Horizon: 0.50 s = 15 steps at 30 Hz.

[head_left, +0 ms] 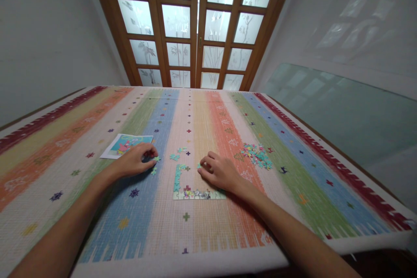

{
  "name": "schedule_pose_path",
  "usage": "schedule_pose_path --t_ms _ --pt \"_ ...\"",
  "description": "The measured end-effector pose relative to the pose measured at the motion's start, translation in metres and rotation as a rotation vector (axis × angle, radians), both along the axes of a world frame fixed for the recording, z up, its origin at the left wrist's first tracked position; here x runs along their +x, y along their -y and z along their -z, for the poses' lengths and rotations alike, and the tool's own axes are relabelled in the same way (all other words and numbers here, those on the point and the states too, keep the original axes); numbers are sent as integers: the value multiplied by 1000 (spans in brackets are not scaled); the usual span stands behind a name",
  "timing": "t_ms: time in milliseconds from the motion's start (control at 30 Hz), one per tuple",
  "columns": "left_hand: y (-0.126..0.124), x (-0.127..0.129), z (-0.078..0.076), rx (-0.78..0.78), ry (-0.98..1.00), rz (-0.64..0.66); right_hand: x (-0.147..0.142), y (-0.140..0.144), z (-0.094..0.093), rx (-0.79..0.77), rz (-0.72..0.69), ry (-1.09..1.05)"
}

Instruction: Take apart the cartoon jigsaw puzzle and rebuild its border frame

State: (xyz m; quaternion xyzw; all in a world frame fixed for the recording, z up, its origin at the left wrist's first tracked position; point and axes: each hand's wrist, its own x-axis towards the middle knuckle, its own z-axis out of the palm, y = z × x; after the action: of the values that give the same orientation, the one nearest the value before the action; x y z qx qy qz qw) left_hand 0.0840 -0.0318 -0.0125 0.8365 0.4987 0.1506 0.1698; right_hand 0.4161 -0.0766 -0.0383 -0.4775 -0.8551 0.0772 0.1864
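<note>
My left hand (137, 160) rests palm down on the striped cloth, its fingertips curled next to a small teal jigsaw piece (157, 159). My right hand (217, 171) lies flat, fingertips pinching or touching a teal piece (199, 165) at the inner side of the joined puzzle border (192, 193), an L-shaped strip of left edge and bottom edge. A few loose pieces (177, 155) lie between my hands. A pile of loose pieces (257, 154) sits to the right of my right hand.
A picture card with a pink cartoon figure (127, 145) lies just beyond my left hand. The table's striped cloth (97, 208) ends at the near edge and right edge. Wooden glazed doors (195, 26) stand behind the table.
</note>
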Motion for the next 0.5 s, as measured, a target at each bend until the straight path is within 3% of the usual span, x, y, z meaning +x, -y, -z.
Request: schedule_pose_path --t_ms 300,500 --pt "4 3 -9 -34 9 3 1 -1 -1 8 25 24" --pt "10 -3 -18 -120 -45 119 1 -1 0 10 24 25"
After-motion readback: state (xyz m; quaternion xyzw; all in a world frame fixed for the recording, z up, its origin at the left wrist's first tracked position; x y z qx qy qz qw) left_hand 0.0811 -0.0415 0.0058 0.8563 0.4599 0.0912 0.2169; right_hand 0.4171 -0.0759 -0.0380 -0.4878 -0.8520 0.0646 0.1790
